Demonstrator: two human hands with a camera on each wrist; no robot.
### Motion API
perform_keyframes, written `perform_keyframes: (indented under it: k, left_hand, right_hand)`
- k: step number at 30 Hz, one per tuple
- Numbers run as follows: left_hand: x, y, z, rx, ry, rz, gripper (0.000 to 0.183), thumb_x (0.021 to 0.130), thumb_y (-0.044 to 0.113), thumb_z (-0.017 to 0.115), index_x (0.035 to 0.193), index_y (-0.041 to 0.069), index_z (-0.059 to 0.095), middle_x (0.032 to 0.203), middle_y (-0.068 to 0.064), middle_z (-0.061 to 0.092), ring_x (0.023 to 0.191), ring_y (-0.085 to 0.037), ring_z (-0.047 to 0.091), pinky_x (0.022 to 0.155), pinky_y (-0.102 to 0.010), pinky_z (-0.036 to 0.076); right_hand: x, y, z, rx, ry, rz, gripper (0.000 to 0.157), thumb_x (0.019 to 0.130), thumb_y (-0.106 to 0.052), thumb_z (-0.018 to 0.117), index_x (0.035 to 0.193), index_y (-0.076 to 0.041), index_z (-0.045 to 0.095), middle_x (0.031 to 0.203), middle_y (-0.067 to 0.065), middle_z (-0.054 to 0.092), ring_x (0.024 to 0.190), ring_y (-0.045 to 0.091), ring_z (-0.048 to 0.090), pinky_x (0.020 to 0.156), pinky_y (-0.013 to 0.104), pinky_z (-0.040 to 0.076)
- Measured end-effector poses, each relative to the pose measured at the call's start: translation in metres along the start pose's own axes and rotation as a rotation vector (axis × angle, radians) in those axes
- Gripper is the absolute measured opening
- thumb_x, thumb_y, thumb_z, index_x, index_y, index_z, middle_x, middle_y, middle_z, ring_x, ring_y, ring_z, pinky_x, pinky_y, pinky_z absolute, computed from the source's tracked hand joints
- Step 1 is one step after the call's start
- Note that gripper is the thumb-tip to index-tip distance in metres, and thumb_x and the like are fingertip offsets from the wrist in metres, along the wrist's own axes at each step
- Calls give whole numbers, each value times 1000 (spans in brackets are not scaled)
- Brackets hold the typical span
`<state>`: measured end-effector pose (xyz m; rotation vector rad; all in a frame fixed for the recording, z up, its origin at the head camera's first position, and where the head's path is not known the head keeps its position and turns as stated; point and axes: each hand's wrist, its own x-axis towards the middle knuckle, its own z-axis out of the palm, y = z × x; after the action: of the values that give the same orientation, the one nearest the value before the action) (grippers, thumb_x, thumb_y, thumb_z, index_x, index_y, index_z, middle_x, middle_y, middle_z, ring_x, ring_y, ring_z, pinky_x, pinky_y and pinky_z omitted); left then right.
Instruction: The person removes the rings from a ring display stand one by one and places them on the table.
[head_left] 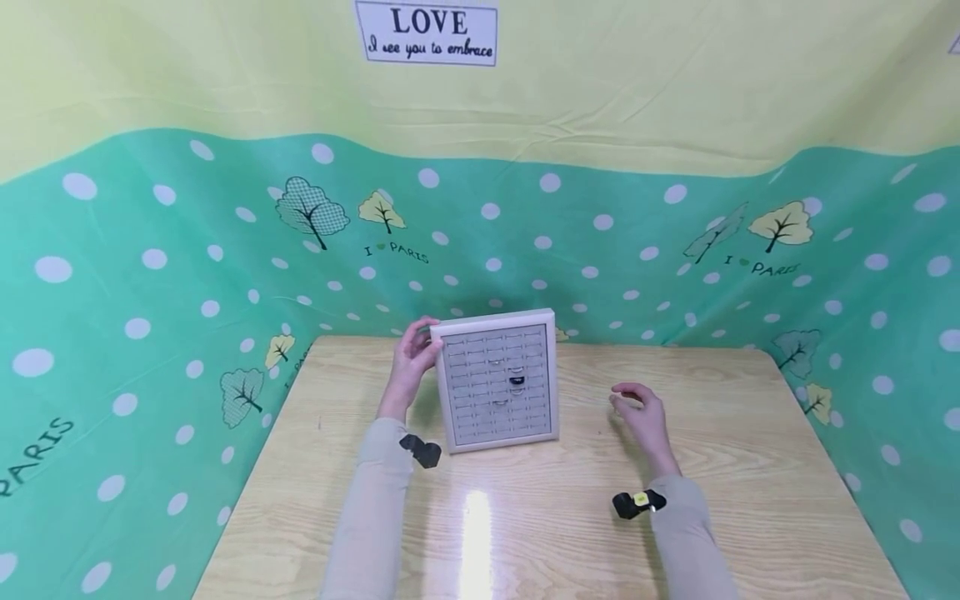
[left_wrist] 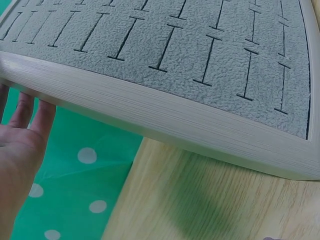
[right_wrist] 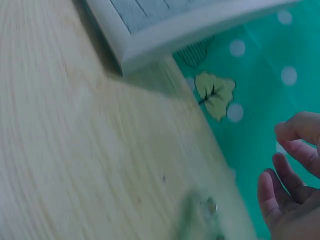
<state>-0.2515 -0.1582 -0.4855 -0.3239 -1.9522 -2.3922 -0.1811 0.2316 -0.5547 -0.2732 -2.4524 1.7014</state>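
Note:
A ring display tray (head_left: 442, 392) with a pale frame and grey slotted padding leans upright near the back of the wooden table. Several rings sit in its slots, one with a dark band (head_left: 517, 380). My left hand (head_left: 411, 363) grips the tray's upper left corner. In the left wrist view, fingers (left_wrist: 44, 117) reach behind the frame. To the right of the tray, my right hand (head_left: 643, 417) hovers over the table with loosely bent fingers and nothing seen between them. Below it in the right wrist view is a small, blurred glinting thing (right_wrist: 210, 206).
The light wood table (head_left: 570, 517) is bordered by a green dotted cloth (head_left: 465, 200) at the back and sides. A dark wrist camera (head_left: 422, 451) sits on the left sleeve, another (head_left: 637, 502) on the right. A bright reflection lies on the table's front part.

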Motion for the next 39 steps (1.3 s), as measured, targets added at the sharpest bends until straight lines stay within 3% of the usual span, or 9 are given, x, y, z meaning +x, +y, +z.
perform_keyframes:
  k: [4, 10, 14, 23, 31, 35, 39]
  left_hand:
    - [-4, 9, 4, 18, -11, 11, 42, 93, -3, 57, 132, -5, 43, 117, -8, 64, 96, -18, 62, 81, -36, 55]
    - [-3, 10, 6, 10, -14, 17, 40, 93, -4, 56, 132, -4, 44, 119, -13, 62, 96, -19, 63, 82, -36, 55]
    - [-3, 10, 7, 17, -17, 16, 41, 93, -3, 57, 133, -4, 44, 120, -16, 62, 95, -19, 63, 82, -38, 55]
    - [-2, 10, 9, 21, -22, 17, 41, 94, -3, 57, 132, -5, 43, 122, -21, 59, 94, -17, 62, 82, -37, 55]
    - [4, -12, -2, 3, 7, 16, 41, 94, -1, 57, 133, 0, 45, 118, -11, 63, 95, -20, 62, 80, -34, 55]
    - [4, -15, -3, 16, 9, 29, 40, 94, 2, 59, 132, 2, 47, 118, -10, 63, 96, -21, 63, 80, -35, 56]
    - [1, -12, -3, 19, 8, 30, 40, 94, 1, 58, 132, 2, 47, 119, -14, 61, 97, -21, 62, 81, -36, 55]
  right_hand:
    - [0, -12, 10, -22, -16, -85, 22, 91, -4, 64, 110, 6, 63, 118, 21, 55, 109, 32, 53, 81, 20, 47]
    - [0, -32, 22, -30, -46, -224, 17, 86, 2, 67, 102, 6, 66, 114, 19, 56, 105, 32, 52, 75, 14, 47]
    - [0, -46, 27, -7, -66, -284, 17, 84, 5, 68, 100, 6, 66, 114, 19, 57, 105, 30, 53, 74, 17, 50]
    - [-4, -70, 45, 23, -86, -328, 19, 81, 10, 67, 100, 10, 65, 112, 21, 58, 103, 34, 55, 79, 38, 56]
    - [-10, -85, 68, 45, -105, -403, 27, 79, 12, 68, 106, 7, 65, 113, 20, 59, 103, 40, 55, 80, 51, 53]
    - [-12, -90, 78, 15, -94, -465, 31, 78, 11, 70, 108, 6, 65, 112, 20, 60, 101, 38, 55, 77, 52, 52]
    - [-14, -98, 86, -4, -108, -458, 33, 79, 9, 69, 111, 3, 65, 115, 19, 59, 101, 34, 55, 77, 49, 52]
